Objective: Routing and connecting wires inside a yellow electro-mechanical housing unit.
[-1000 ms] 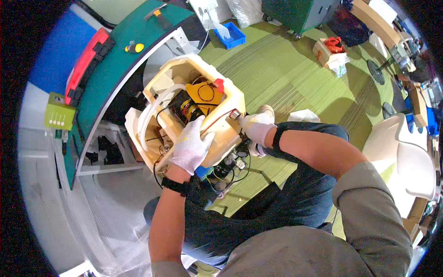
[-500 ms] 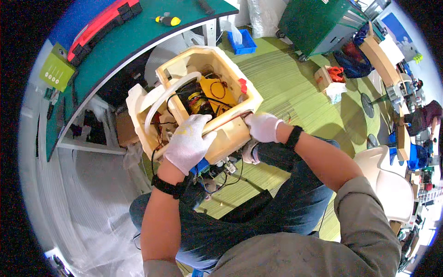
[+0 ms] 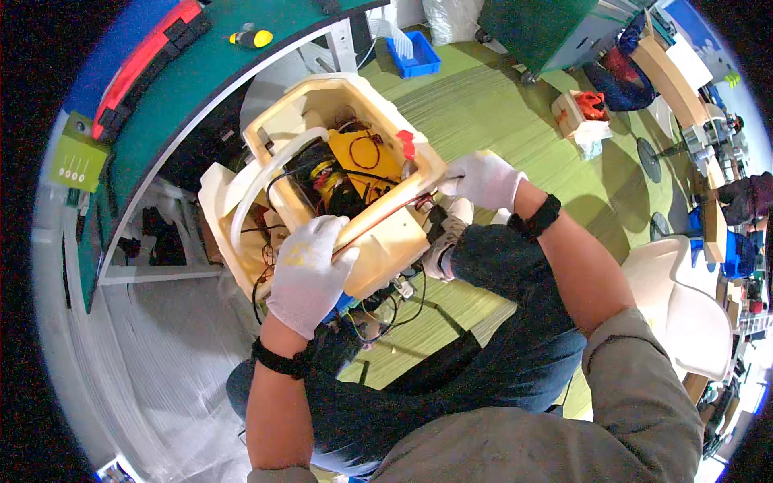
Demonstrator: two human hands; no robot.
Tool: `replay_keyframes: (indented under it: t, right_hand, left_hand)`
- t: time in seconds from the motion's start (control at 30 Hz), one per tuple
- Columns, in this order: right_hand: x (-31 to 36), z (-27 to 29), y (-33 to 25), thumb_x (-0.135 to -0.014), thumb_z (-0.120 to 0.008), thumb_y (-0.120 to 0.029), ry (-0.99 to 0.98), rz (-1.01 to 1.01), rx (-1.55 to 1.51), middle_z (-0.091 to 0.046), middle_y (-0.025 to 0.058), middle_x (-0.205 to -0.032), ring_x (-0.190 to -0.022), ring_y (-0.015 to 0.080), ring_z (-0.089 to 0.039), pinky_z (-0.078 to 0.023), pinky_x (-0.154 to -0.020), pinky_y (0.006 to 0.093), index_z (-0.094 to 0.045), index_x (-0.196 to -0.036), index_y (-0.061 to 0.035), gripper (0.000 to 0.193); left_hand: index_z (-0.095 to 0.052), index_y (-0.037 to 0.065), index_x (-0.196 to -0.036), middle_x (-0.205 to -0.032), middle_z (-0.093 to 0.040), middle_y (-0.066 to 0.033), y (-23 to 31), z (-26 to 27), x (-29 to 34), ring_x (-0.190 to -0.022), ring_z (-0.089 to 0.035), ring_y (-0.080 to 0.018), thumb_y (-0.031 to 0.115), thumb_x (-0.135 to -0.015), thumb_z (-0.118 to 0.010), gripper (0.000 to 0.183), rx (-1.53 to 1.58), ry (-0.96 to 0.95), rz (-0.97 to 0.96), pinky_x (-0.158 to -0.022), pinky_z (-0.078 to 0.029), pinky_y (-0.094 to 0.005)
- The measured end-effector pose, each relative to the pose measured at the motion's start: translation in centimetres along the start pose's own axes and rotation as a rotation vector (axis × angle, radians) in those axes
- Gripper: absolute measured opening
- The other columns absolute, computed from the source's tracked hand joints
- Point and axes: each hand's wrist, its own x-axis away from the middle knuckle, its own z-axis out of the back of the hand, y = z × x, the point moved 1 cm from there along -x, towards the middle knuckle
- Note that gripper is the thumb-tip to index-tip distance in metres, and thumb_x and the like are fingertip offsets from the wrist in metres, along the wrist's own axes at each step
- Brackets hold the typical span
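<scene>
A cream plastic housing (image 3: 386, 256) with open compartments sits in front of my knees, tilted toward me. Inside lie a yellow panel (image 3: 366, 153), dark wiring and a curved white hose (image 3: 270, 173). Along its near rim runs a thin reddish-brown cable (image 3: 386, 217). My left hand (image 3: 306, 278), in a white glove, closes over that rim, and the cable passes between its thumb and fingers. My right hand (image 3: 487, 181), also gloved, pinches the cable's other end just off the housing's right corner. The pinched tip is mostly hidden by the fingers.
A green-topped workbench (image 3: 181, 97) at the left carries a yellow-and-black screwdriver (image 3: 254, 38) and a red-and-black rack (image 3: 149, 64). Beyond are a blue bin (image 3: 415, 55) and a green cabinet (image 3: 555, 36). A white chair (image 3: 680, 302) stands at right; loose wires (image 3: 394, 310) hang below the housing.
My right hand has moved right and up, away from the housing's corner, drawing the cable end out. The housing and my left hand appear shifted slightly left in view.
</scene>
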Motion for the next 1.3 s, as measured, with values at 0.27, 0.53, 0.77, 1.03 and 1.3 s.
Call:
replay_keyframes:
  t: [0.27, 0.53, 0.77, 1.03, 1.3]
  right_hand:
    - [-0.4, -1.5, 1.1, -0.086, -0.062, -0.040, -0.165, 0.077, -0.207, -0.070, 0.0134, -0.076, -0.065, 0.0248, -0.065, -0.051, -0.063, 0.0361, -0.072, -0.095, -0.0051, 0.038]
    - [0.1, -3.3, 2.2, -0.086, -0.064, -0.037, -0.168, -0.096, -0.217, -0.068, 0.0137, -0.074, -0.065, 0.0220, -0.065, -0.050, -0.061, 0.0342, -0.071, -0.088, -0.0036, 0.035]
    - [0.4, 1.3, 1.3, -0.084, -0.063, -0.046, -0.070, -0.244, -0.072, -0.067, 0.0187, -0.072, -0.067, 0.0286, -0.066, -0.051, -0.064, 0.0378, -0.072, -0.087, -0.0029, 0.044]
    - [2.2, 6.3, -0.8, -0.084, -0.068, -0.042, 0.129, -0.268, -0.114, -0.065, 0.0169, -0.069, -0.065, 0.0243, -0.065, -0.050, -0.061, 0.0376, -0.072, -0.084, -0.0025, 0.039]
    - [3.8, 7.3, -7.4, -0.082, -0.070, -0.035, 0.003, 0.023, -0.308, -0.066, 0.0195, -0.076, -0.070, 0.0307, -0.066, -0.051, -0.066, 0.0394, -0.071, -0.086, -0.0014, 0.034]
  left_hand:
    - [-0.063, 0.000, -0.111, -0.103, -0.065, -0.0189, -1.3, 0.0, 0.9, -0.100, -0.063, -0.0360, 0.013, -0.081, -0.066, 0.033, 0.056, 0.088, -0.104, -0.090, -0.050, -0.0409]
    - [-0.062, 0.000, -0.111, -0.105, -0.064, -0.0179, -1.4, 0.1, 2.3, -0.101, -0.060, -0.0355, 0.022, -0.083, -0.064, 0.036, 0.067, 0.060, -0.008, -0.090, -0.048, -0.0434]
    - [-0.063, 0.002, -0.110, -0.105, -0.064, -0.0160, -0.8, 0.5, 2.2, -0.099, -0.060, -0.0351, 0.022, -0.083, -0.066, 0.033, 0.095, 0.088, 0.008, -0.089, -0.048, -0.0429]
    - [-0.064, 0.002, -0.107, -0.103, -0.065, -0.0154, -0.4, -0.8, 1.4, -0.097, -0.062, -0.0340, 0.019, -0.081, -0.067, 0.031, 0.046, 0.143, -0.026, -0.087, -0.049, -0.0421]
    - [-0.064, 0.002, -0.107, -0.103, -0.066, -0.0158, 1.6, -0.2, -0.7, -0.098, -0.062, -0.0344, 0.015, -0.079, -0.066, 0.030, 0.025, 0.018, 0.011, -0.088, -0.049, -0.0423]
